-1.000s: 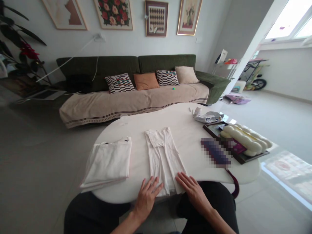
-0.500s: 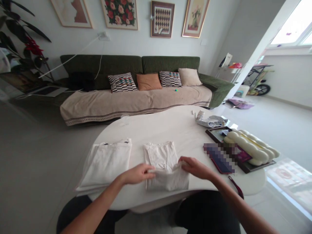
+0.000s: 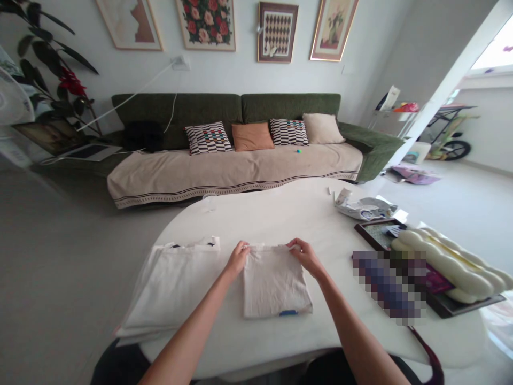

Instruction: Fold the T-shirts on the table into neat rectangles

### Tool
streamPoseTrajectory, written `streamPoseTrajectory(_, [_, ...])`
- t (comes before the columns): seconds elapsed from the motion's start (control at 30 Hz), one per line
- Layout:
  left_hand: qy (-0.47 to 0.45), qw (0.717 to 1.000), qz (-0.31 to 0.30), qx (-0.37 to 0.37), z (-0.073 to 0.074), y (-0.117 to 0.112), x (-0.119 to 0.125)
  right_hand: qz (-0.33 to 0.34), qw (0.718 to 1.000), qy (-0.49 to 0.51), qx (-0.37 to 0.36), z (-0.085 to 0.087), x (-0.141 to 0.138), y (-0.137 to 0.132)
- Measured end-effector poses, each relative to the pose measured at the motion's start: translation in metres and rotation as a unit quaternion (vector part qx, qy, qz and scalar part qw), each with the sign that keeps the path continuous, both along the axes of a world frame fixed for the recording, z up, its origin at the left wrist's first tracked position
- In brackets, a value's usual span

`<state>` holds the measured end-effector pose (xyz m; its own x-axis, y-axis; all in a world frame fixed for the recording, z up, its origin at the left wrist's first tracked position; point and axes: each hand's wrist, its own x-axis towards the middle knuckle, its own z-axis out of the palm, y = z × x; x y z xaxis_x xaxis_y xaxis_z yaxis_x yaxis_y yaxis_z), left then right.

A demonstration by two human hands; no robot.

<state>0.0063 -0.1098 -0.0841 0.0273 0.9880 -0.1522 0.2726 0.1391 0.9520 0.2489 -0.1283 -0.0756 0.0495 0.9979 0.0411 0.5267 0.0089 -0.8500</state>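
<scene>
A white garment, folded into a neat rectangle, lies flat on the white table in front of me. A small blue patch shows at its near edge. My left hand pinches its far left corner between thumb and fingers. At the far right corner, my right hand is closed on the cloth in the same way. Left of it rests a larger stack of folded white clothes, with dark marks along its far edge. Whether the garment is a shirt or something else, I cannot tell.
A dark tray holding a puffy cream-coloured item stands at the table's right. Beside it lies a blurred-out flat object with a dark strap. A crumpled plastic packet sits farther back. Beyond is a green sofa.
The garment's near part has been folded away from me, making a smooth rectangle with a blue patch at the front. Both hands have moved forward to the far corners. The view has shifted slightly left.
</scene>
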Motion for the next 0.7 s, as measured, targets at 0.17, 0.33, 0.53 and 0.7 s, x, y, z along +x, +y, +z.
streamPoseTrajectory(0.17, [0.038, 0.999, 0.015, 0.002, -0.006, 0.013, -0.001, -0.01, 0.999, -0.042, 0.005, -0.004, -0.002, 0.018])
streamPoseTrajectory(0.33, [0.104, 0.99, 0.028, 0.093, 0.001, 0.006, 0.004, -0.049, 0.988, -0.128, 0.065, -0.007, -0.019, 0.005])
streamPoseTrajectory(0.53, [0.349, 0.875, -0.189, 0.277, -0.011, -0.028, 0.019, 0.067, 0.929, -0.353, 0.09, -0.028, -0.048, -0.033])
streamPoseTrajectory(0.7, [0.442, 0.832, -0.219, 0.254, -0.029, -0.034, 0.024, 0.065, 0.92, -0.385, 0.034, -0.033, -0.052, -0.033])
